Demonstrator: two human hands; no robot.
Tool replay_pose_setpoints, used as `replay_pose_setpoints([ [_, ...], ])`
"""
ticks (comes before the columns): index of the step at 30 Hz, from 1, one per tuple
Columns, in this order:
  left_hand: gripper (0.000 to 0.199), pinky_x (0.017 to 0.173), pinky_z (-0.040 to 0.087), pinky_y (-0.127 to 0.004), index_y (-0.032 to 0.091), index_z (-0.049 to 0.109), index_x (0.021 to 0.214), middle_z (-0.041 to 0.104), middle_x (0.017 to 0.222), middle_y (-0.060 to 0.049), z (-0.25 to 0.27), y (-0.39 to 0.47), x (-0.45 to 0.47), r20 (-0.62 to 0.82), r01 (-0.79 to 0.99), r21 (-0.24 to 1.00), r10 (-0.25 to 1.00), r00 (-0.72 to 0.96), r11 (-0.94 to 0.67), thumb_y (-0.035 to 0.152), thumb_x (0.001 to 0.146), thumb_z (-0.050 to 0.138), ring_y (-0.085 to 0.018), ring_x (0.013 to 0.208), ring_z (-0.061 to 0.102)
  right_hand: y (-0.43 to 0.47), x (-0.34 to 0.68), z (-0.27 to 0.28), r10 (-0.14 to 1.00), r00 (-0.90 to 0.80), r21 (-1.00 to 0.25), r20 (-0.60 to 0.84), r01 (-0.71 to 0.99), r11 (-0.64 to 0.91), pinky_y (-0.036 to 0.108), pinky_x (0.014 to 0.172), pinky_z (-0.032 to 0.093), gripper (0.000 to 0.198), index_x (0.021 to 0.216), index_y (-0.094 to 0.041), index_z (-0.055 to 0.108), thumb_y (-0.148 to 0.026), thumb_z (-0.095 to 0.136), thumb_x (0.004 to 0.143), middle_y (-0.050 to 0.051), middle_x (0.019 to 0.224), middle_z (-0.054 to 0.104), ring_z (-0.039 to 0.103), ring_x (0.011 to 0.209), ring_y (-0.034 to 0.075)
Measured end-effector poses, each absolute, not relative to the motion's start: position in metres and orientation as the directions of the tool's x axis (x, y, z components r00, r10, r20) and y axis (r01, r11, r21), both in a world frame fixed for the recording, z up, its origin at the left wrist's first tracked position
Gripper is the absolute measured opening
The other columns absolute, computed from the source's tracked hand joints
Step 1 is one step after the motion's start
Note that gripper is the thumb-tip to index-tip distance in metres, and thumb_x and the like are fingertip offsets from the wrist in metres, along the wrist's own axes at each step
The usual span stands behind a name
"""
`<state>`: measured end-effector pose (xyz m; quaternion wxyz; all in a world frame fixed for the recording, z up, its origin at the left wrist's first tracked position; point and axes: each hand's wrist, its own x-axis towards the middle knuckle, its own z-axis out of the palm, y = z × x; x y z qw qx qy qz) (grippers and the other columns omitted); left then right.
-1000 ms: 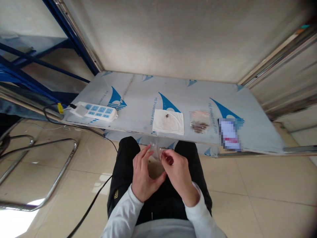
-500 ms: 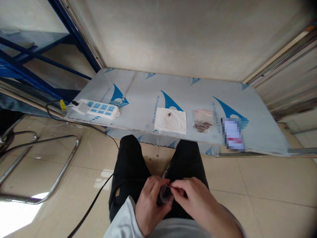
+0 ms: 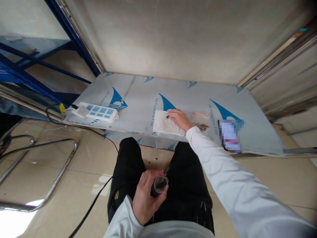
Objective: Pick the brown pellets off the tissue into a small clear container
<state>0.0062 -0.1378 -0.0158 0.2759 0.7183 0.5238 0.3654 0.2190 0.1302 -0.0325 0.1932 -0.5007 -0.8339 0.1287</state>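
My left hand [image 3: 148, 196], low over my lap, is closed around a small clear plastic holder [image 3: 161, 183]. The holder's rounded mouth faces up; whether it is a bag or a cup is unclear. On the metal shelf, my right hand [image 3: 180, 118] reaches over a white tissue [image 3: 165, 127], fingertips drawn together at a small dark brown piece [image 3: 167, 116]. The fingertips partly cover that piece. Just right of this hand lies a clear zip bag [image 3: 205, 118] with several thin brown pieces inside, partly hidden by my hand and sleeve.
A white power strip [image 3: 100, 112] with blue sockets lies on the shelf [image 3: 136, 99] at left, its black cable [image 3: 92, 205] trailing to the floor. A phone [image 3: 230, 135] with a blurred screen sits near the right front edge. A metal chair frame [image 3: 71, 148] stands at lower left.
My right hand has left the clear holder over my lap and moved forward to the brown piece on the tissue. My left hand keeps its hold on the holder.
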Motion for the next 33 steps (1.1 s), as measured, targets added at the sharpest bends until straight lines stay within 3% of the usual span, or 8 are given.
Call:
replay_pose_setpoints([
  [10,0.033,0.079,0.059,-0.034,0.022,0.06,0.111,0.07,0.1,-0.007,-0.023,-0.133,-0.004,0.235,0.583,0.77,0.964,0.121,-0.26,0.022,0.079,0.068,-0.022,0.091,0.068,0.142,0.219,-0.034,0.84,-0.534,-0.326,0.097,0.78,0.534,0.036,0.088,0.043,0.004,0.084,-0.016,0.071,-0.015,0.067,0.084,0.01,0.093,0.067,0.056,0.093,0.024],
  [16,0.034,0.079,0.058,-0.033,0.022,0.058,0.112,0.07,0.1,-0.007,-0.021,-0.127,-0.002,0.232,0.576,0.769,0.961,0.153,-0.278,0.022,0.08,0.069,-0.021,0.091,0.067,0.148,0.217,-0.024,0.845,-0.533,-0.311,0.049,0.795,0.52,0.031,0.076,0.043,0.016,0.066,-0.018,0.064,-0.008,0.069,0.077,0.006,0.076,0.063,0.056,0.079,0.021],
  [21,0.036,0.083,0.056,-0.034,0.022,0.058,0.113,0.069,0.102,-0.006,-0.016,-0.109,-0.001,0.268,0.59,0.756,0.956,0.116,-0.284,0.023,0.079,0.07,-0.021,0.095,0.066,0.107,0.209,0.016,0.873,-0.46,-0.381,0.16,0.787,0.485,0.029,0.073,0.043,0.005,0.081,-0.016,0.065,-0.019,0.063,0.086,0.006,0.085,0.064,0.057,0.076,0.017],
  [23,0.037,0.084,0.055,-0.034,0.022,0.058,0.113,0.069,0.102,-0.006,-0.011,-0.101,0.001,0.284,0.584,0.761,0.955,0.09,-0.281,0.023,0.079,0.07,-0.021,0.095,0.066,0.064,0.202,0.041,0.882,-0.39,-0.534,0.266,0.702,0.471,0.026,0.066,0.043,0.006,0.082,-0.018,0.064,-0.023,0.065,0.086,0.002,0.08,0.063,0.055,0.069,0.014],
  [26,0.036,0.084,0.054,-0.034,0.021,0.058,0.113,0.069,0.1,-0.006,-0.005,-0.092,0.006,0.293,0.567,0.772,0.952,0.083,-0.287,0.022,0.079,0.07,-0.021,0.093,0.066,-0.007,0.193,0.069,0.859,-0.47,-0.665,0.206,0.577,0.475,0.024,0.065,0.044,0.002,0.087,-0.02,0.063,-0.022,0.063,0.087,0.001,0.083,0.063,0.057,0.07,0.012],
  [33,0.039,0.084,0.053,-0.032,0.02,0.055,0.114,0.068,0.103,-0.006,0.001,-0.092,0.015,0.331,0.49,0.793,0.931,0.154,-0.362,0.022,0.079,0.071,-0.02,0.094,0.064,-0.065,0.18,0.069,0.82,-0.57,-0.554,0.054,0.666,0.5,0.028,0.07,0.047,0.004,0.086,-0.019,0.064,-0.022,0.066,0.088,0.001,0.085,0.063,0.061,0.078,0.016],
])
